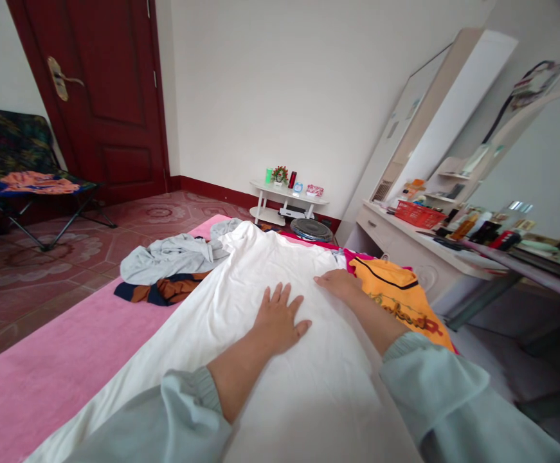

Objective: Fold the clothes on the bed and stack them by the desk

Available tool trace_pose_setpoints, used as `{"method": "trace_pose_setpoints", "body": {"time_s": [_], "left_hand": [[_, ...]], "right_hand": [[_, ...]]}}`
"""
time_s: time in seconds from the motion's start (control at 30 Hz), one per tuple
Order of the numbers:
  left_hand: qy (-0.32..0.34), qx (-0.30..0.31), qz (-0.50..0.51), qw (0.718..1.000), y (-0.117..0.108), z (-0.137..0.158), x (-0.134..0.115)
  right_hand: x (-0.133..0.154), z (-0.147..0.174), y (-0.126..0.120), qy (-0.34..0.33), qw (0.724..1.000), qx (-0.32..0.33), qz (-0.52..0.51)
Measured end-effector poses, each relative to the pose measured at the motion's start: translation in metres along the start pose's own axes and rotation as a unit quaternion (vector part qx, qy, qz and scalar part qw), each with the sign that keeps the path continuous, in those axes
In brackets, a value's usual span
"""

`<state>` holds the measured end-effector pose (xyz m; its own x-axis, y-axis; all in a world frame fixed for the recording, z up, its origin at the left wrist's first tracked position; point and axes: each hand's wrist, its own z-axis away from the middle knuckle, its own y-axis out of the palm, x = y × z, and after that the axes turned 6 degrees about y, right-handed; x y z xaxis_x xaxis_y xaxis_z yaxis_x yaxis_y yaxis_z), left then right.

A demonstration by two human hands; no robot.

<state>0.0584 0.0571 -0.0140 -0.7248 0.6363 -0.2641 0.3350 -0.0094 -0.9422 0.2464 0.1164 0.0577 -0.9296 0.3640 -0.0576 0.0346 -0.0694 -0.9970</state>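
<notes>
A long white garment [318, 392] lies spread over a pink cover [72, 360], its sleeved end pointing away from me. My left hand [281, 319] rests flat on its middle with the fingers spread. Farther up on the right, my right hand [338, 283] touches the cloth near its edge. Its fingers look stretched out to the left, and I see nothing held in them. An orange garment [390, 289] with dark lettering lies just right of the right hand. Left of the white cloth are a crumpled grey garment [164, 257] and a navy and brown one [164, 289].
A dressing table [395, 238] with a red basket [418, 214], bottles and a mirror stands at the right. Beyond the far end are a low white stand [280, 190] and a round dark lid [311, 229]. A folding chair [14, 141] stands by the red door [110, 83].
</notes>
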Motion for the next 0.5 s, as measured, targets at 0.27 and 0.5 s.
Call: {"method": "trace_pose_setpoints", "body": {"time_s": [0.27, 0.5], "left_hand": [[0.004, -0.008, 0.002, 1.000, -0.002, 0.001, 0.001], [0.005, -0.008, 0.003, 1.000, -0.001, 0.001, 0.001]], "right_hand": [[-0.015, 0.016, -0.004, -0.127, 0.982, -0.141, 0.007], [-0.115, -0.008, -0.003, 0.121, 0.934, -0.297, -0.156]]}}
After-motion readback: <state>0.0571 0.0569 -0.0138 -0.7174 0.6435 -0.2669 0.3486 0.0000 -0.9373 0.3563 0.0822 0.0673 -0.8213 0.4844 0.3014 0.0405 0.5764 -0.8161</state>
